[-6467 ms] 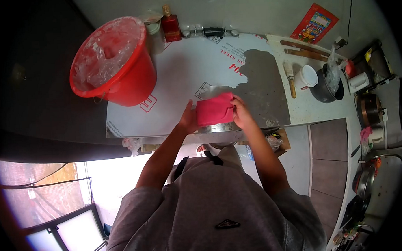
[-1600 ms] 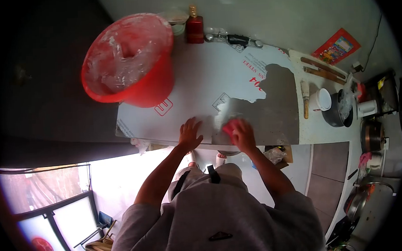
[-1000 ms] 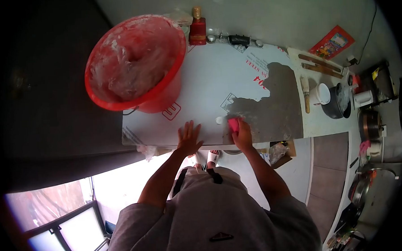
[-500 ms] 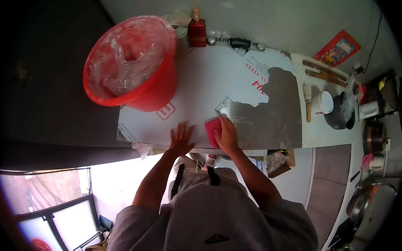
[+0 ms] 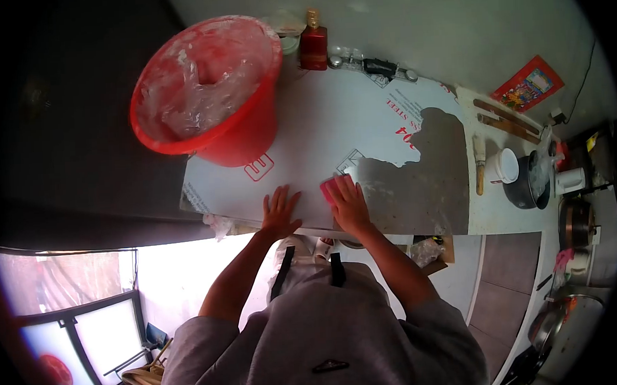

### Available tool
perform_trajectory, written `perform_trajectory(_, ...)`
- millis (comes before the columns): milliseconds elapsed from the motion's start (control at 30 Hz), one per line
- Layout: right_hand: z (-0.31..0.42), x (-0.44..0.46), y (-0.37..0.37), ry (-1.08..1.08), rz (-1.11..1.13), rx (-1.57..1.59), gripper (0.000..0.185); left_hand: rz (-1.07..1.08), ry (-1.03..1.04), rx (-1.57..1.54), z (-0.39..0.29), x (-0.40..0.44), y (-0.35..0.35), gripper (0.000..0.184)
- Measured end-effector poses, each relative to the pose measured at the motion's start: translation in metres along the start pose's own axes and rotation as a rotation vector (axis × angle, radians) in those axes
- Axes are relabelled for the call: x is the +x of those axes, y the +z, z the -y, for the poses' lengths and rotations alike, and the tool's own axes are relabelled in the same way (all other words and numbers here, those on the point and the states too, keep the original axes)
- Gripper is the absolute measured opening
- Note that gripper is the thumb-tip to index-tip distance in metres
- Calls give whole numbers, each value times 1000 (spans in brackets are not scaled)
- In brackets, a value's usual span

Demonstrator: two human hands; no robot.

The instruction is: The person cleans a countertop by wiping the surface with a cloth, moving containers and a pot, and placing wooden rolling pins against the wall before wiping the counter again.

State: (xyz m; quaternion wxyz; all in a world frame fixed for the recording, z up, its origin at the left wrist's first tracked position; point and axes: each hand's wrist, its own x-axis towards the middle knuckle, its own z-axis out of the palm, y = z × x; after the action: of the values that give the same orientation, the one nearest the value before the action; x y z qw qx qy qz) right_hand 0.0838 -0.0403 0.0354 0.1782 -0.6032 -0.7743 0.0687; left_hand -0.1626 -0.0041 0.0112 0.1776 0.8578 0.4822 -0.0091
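Note:
My left hand (image 5: 279, 213) lies flat with fingers spread on the front part of a steel sheet (image 5: 306, 137), holding nothing. Close by on the right, my right hand (image 5: 350, 206) presses a folded pink cloth (image 5: 330, 189) against the sheet. Its fingers cover much of the cloth. White printed film covers most of the sheet; on the right a bare grey patch (image 5: 419, 194) shows, with a ragged edge. A big red bucket (image 5: 241, 137) stands at the sheet's back left, with crumpled clear plastic (image 5: 205, 104) inside.
Along the wall stand a red bottle (image 5: 314, 44) and a black-handled item (image 5: 380, 67). On the right are a wood-handled brush (image 5: 479, 164), a white tub (image 5: 505, 164), a dark pot (image 5: 527, 186) and wooden strips (image 5: 508, 123). An open cardboard box (image 5: 438, 255) sits below the front edge.
My right hand has shifted its grip: it now lies with fingers over the top of the cloth instead of holding its side. The left hand stays in place. The view has shifted slightly.

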Motion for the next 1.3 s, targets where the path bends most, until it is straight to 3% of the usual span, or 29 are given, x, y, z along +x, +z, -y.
perform_trajectory(100,14,7,25,155,-118,23,57,1,-38,-29,3,11,-10,87)
perform_trajectory(167,36,-2,24,42,-230,70,54,-28,-71,-42,1,15,-6,88)
perform_trajectory(233,44,-14,9,-145,-79,159,52,-3,-59,-21,4,16,1,93)
perform_trajectory(367,-19,9,-7,-229,67,104,54,100,-70,-49,6,18,-7,100)
perform_trajectory(467,-22,26,15,117,-191,113,53,127,-72,-60,4,19,-10,104)
perform_trajectory(567,12,17,54,-45,-212,145,49,139,-76,-60,4,19,-10,106)
perform_trajectory(667,35,-5,32,-227,-71,290,40,137,-73,-66,4,19,-8,107)
perform_trajectory(767,-17,27,23,-136,-23,260,41,134,-65,-65,6,17,-6,109)
perform_trajectory(867,-28,53,18,118,-214,84,44,154,-70,-50,4,20,-10,110)
perform_trajectory(967,14,35,47,-13,-192,249,43,165,-79,-46,1,20,-15,111)
perform_trajectory(1067,43,-2,30,-231,-73,257,36,137,-72,-61,3,19,-7,112)
perform_trajectory(1167,1,24,14,-162,-35,323,38,136,-68,-44,6,17,-7,111)
perform_trajectory(1200,-14,34,18,-50,-59,212,40,142,-62,-34,4,18,-8,111)
perform_trajectory(1233,-11,44,-4,10,-151,217,41,149,-68,-29,4,19,-10,110)
perform_trajectory(1300,-12,40,33,150,-291,184,43,169,-77,-21,3,20,-12,110)
